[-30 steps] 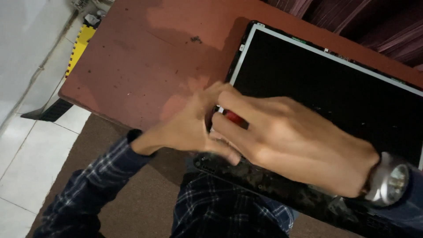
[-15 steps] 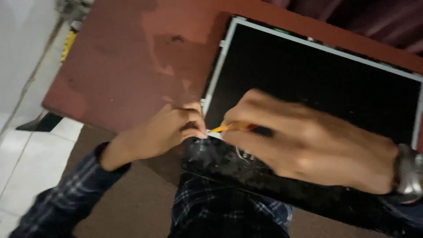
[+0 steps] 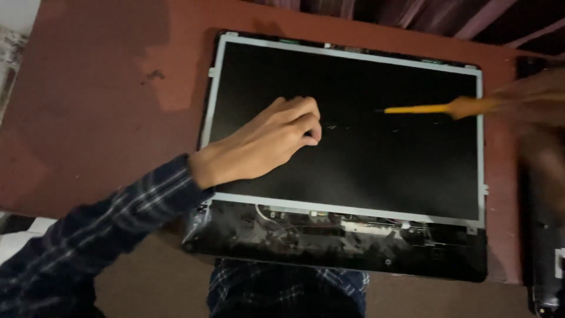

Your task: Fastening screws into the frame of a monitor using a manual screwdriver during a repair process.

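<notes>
A bare laptop display panel [image 3: 376,171] with a thin metal frame lies flat in its black lid shell [image 3: 329,238] on a reddish-brown table [image 3: 100,88]. My left hand [image 3: 265,144] hovers over the panel's left half, with thumb and fingertips pinched together. I cannot see anything between them. My right hand [image 3: 529,100] is blurred at the right edge. It holds a screwdriver [image 3: 429,109] with a yellow shaft and orange handle, tip pointing left over the panel.
Exposed wires and small parts run along the shell's lower strip. A black device [image 3: 544,259] lies along the table's right edge. Dark curtain folds [image 3: 412,15] hang behind the table. My plaid-clad lap [image 3: 282,291] is below the near edge.
Both hands left the panel's lower-left corner, where they worked together with the screwdriver. The right hand swung the screwdriver far right and the left hand moved over the screen. The view shifted too.
</notes>
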